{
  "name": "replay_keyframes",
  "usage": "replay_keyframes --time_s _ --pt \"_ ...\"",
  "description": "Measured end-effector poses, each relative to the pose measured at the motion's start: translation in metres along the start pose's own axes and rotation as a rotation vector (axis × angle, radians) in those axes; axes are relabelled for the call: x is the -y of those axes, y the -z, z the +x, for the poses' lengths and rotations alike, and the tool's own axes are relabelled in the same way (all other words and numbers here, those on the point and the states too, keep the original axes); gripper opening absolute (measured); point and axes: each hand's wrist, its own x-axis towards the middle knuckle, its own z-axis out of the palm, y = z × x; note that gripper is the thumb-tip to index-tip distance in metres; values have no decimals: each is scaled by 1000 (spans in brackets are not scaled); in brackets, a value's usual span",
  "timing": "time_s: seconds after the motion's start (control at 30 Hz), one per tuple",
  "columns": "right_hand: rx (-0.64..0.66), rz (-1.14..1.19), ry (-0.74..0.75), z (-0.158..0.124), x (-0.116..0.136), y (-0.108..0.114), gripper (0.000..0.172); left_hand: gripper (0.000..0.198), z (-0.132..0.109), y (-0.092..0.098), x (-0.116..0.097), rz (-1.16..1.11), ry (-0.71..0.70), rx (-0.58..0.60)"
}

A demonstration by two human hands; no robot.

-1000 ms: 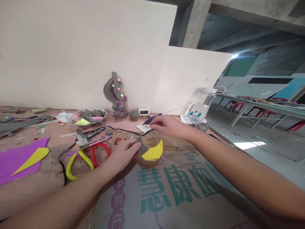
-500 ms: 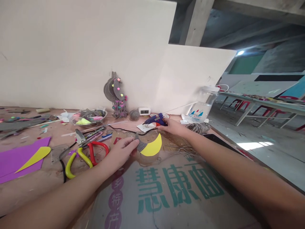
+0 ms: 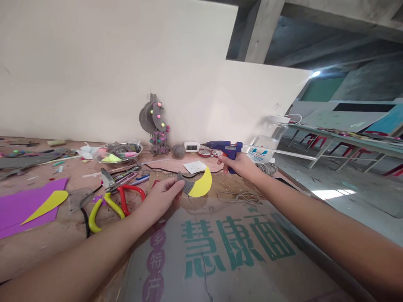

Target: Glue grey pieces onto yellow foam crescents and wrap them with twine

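Observation:
My left hand [image 3: 160, 196] pinches a craft piece [image 3: 195, 186], a yellow foam crescent with a grey felt part at its left end, and holds it just above the table. My right hand [image 3: 238, 164] is wrapped round the grip of a blue hot glue gun [image 3: 224, 147], lifted off the table with its nozzle pointing left. The gun hangs above and to the right of the crescent, not touching it. A black cord [image 3: 163, 171] runs across the table behind the piece.
Yellow-handled and red-handled scissors [image 3: 108, 204] lie left of my left hand. A purple foam sheet [image 3: 19, 207] carries a yellow cutout [image 3: 44, 204]. A bowl of scraps [image 3: 118, 152], a small clock [image 3: 191, 146], a plastic jar [image 3: 266, 144] and printed cardboard [image 3: 226, 251] surround the hands.
My right hand closed on the glue gun and raised it off the table, moving right and up. My left hand lifted the yellow crescent slightly.

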Motion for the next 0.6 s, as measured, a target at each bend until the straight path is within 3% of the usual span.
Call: replay_keyframes --time_s 0.23,0.37,0.47,0.6 --pt "-55 309 70 -64 21 -7 33 35 -1 2 2 13 -44 -45" --pt "-109 172 51 -89 18 -19 27 36 0 2 2 50 -32 -57" --pt "-27 105 106 -101 19 -25 25 35 0 2 2 73 -27 -55" --pt "125 188 128 -106 23 -27 26 35 -1 1 1 95 -26 -62"
